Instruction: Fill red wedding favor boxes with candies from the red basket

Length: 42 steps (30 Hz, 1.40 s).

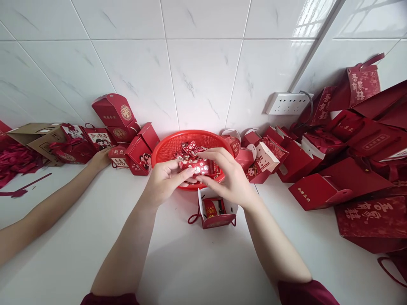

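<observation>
Both of my hands are over the front of a red plastic basket [165,146] that holds small wrapped candies [190,148]. Between them is a red wrapped packet with pale spots [202,166]. My left hand [163,180] pinches its left end with thumb and fingers. At the packet's right side, my right hand [227,176] has its fingers curled around it from above and below. Just below my right hand, an open red box [219,221] with a dark red cord handle stands on the white table [181,254]; red and gold items lie inside it.
Another person's hand [101,159] reaches in from the left and touches red boxes beside the basket. Many red gift boxes [372,216] crowd the right side. A power strip [289,103] is on the tiled wall [206,63]. Dark red ribbons [19,161] lie far left.
</observation>
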Each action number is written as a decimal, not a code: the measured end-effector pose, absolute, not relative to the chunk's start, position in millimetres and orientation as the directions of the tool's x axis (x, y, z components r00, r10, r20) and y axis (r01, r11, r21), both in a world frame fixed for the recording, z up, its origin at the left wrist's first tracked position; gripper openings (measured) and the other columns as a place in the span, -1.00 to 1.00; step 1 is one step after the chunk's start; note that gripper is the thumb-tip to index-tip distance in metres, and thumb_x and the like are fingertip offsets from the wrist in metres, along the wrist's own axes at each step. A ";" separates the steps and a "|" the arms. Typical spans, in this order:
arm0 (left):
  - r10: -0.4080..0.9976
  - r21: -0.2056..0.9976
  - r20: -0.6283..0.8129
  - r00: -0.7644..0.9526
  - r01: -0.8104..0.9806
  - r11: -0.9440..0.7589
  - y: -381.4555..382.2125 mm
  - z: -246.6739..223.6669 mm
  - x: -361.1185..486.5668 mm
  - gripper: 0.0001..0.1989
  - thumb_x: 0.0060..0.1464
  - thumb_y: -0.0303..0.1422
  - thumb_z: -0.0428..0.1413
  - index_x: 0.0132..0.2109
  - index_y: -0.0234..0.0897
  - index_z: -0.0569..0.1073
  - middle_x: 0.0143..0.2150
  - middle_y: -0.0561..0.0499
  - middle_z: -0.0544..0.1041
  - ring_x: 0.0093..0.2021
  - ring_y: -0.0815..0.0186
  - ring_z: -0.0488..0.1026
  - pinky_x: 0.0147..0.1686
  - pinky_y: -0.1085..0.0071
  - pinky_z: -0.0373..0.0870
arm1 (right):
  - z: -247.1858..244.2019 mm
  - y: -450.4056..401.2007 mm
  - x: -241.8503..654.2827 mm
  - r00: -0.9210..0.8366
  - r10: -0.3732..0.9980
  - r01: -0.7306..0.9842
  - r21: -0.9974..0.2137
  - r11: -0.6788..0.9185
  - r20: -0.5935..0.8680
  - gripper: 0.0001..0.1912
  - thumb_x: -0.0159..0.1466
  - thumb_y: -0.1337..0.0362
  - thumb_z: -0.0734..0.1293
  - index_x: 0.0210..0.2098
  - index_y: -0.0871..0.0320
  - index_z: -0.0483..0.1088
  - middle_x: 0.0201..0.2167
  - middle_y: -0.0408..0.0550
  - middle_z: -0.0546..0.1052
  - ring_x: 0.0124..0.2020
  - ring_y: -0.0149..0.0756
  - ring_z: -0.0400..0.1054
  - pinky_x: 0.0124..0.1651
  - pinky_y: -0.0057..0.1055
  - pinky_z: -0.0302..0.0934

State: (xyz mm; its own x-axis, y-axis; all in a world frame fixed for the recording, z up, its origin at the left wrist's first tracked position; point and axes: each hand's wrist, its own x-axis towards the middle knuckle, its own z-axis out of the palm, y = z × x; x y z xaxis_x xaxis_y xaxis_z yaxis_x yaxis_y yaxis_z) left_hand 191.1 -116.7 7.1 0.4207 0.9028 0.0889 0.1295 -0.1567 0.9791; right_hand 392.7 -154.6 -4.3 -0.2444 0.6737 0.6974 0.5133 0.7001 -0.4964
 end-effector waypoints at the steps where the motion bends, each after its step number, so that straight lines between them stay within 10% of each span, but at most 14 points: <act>1: 0.903 0.979 0.082 0.422 0.137 -0.153 -115.5 7.1 189.2 -0.67 0.13 -0.12 0.25 -0.10 -0.28 0.60 -0.20 -0.08 0.65 -0.18 0.22 0.63 -0.27 0.47 0.57 | -3.5 -155.0 394.1 -0.217 0.685 0.488 -0.531 0.693 0.695 -0.59 0.34 0.23 0.37 0.16 0.05 0.32 0.09 0.04 0.46 0.15 -0.11 0.33 0.20 -0.11 0.24; 11: 0.874 0.975 0.064 0.481 0.155 -0.157 -113.4 2.7 191.4 -0.72 0.15 -0.12 0.23 -0.14 -0.22 0.60 -0.21 0.00 0.64 -0.26 0.32 0.63 -0.36 0.56 0.49 | -9.8 -149.6 397.5 -0.138 0.916 -0.144 -0.922 0.359 0.378 -0.83 0.32 0.19 0.39 -0.16 0.15 0.47 -0.27 -0.07 0.58 -0.23 -0.34 0.49 -0.13 -0.37 0.42; 23: 0.848 0.955 0.142 0.511 0.156 -0.254 -99.3 -14.0 198.9 -0.74 0.14 -0.17 0.24 -0.29 -0.30 0.53 -0.49 0.05 0.54 -0.50 0.40 0.47 -0.47 0.48 0.45 | -10.1 -140.5 406.0 -0.112 0.960 -0.144 -0.960 0.238 0.255 -0.74 0.30 0.06 0.38 -0.28 0.14 0.44 -0.34 -0.12 0.55 -0.35 -0.33 0.49 -0.17 -0.32 0.45; 32: 0.642 0.647 0.075 0.763 0.453 -0.614 -109.8 -7.7 205.1 -0.78 0.19 -0.18 0.14 -0.22 -0.13 0.64 0.16 -0.03 0.47 0.11 0.14 0.45 0.05 0.29 0.42 | -1.4 -155.5 457.7 -0.043 0.915 0.408 -0.829 0.383 0.401 -0.81 0.39 0.21 0.24 -0.24 0.15 0.45 -0.37 -0.13 0.51 -0.32 -0.35 0.38 -0.20 -0.37 0.27; 42: 0.609 0.374 -0.074 0.790 0.588 -0.717 -118.0 -14.5 205.7 -0.69 0.17 -0.32 0.05 0.00 -0.13 0.58 0.18 -0.03 0.46 0.18 0.05 0.36 0.11 0.21 0.34 | -1.8 -177.5 423.6 -0.266 0.958 0.809 -0.516 0.282 0.108 -0.88 0.28 0.42 0.27 -0.32 0.10 0.42 -0.49 -0.13 0.54 -0.50 -0.32 0.36 -0.46 -0.41 0.08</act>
